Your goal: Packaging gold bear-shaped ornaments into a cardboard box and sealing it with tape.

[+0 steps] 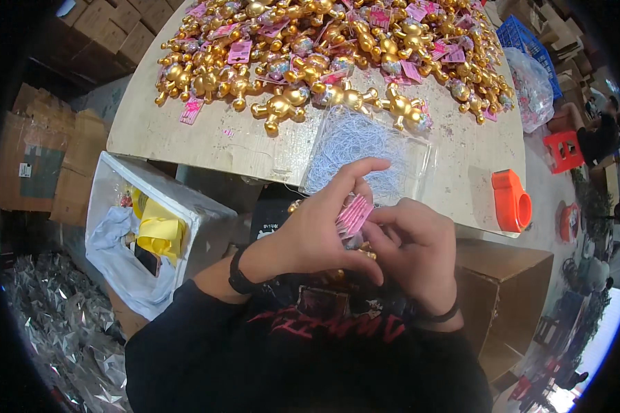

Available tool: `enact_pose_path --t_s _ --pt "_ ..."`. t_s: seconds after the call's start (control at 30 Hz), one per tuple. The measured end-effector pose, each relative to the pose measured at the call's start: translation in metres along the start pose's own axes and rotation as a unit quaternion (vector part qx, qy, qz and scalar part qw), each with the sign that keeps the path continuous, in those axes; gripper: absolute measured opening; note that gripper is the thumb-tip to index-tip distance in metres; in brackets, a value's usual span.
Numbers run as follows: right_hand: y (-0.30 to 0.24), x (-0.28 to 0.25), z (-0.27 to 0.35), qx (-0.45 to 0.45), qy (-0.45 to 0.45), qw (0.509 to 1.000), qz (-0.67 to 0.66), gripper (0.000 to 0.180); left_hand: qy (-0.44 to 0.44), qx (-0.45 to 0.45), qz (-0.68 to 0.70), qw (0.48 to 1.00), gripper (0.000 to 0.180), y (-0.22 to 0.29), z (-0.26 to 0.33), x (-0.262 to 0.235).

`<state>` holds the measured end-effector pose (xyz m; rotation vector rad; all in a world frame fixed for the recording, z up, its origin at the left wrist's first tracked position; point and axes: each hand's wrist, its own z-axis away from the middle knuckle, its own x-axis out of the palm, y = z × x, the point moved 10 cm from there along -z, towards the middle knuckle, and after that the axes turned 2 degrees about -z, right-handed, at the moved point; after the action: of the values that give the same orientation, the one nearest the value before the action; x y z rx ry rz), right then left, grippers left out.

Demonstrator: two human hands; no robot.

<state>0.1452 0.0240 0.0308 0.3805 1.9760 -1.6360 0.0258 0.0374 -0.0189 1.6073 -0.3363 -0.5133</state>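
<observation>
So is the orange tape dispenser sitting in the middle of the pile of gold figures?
No, the orange tape dispenser stands alone at the table's right edge, apart from the gold figures.

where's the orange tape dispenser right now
In the head view the orange plastic tape dispenser sits at the right-hand edge of the pale round table, right of the clear tray of white strings and just beyond the person's right hand.

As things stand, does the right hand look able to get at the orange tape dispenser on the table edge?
Probably yes. The orange tape dispenser sits alone on the table edge, up and right of the right hand, with nothing between them. But that hand is busy with the left hand on a pink tag.
</observation>
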Motion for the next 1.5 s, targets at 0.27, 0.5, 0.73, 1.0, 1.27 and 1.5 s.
enact_pose_path --t_s 0.27,0.5,0.73,1.0,1.27,1.5 --pt "0.007 0.000 0.005 -0.002 0.022 0.996 -0.088 0.016 0.003 0.000 -0.086 0.996 0.130 0.004 0.003 -0.001" --pt "0.027 0.001 0.013 0.120 0.038 0.977 -0.175 0.026 -0.018 -0.004 -0.106 0.994 0.128 0.008 0.002 0.001" --pt "0.002 -0.002 0.004 -0.034 -0.043 0.995 -0.080 0.039 -0.061 0.063 -0.140 0.986 0.131 0.015 0.002 0.013" --pt "0.009 0.000 0.008 0.018 -0.071 0.995 -0.064 0.052 -0.055 0.087 -0.101 0.990 0.140 0.014 0.002 0.013" --pt "0.005 0.000 0.010 -0.006 -0.027 0.984 -0.174 0.056 -0.018 0.038 -0.032 0.999 0.144 0.004 0.004 0.007" --pt "-0.004 -0.001 0.010 -0.050 -0.045 0.996 -0.067 0.043 -0.040 0.113 -0.139 0.983 0.142 0.021 0.005 0.012"
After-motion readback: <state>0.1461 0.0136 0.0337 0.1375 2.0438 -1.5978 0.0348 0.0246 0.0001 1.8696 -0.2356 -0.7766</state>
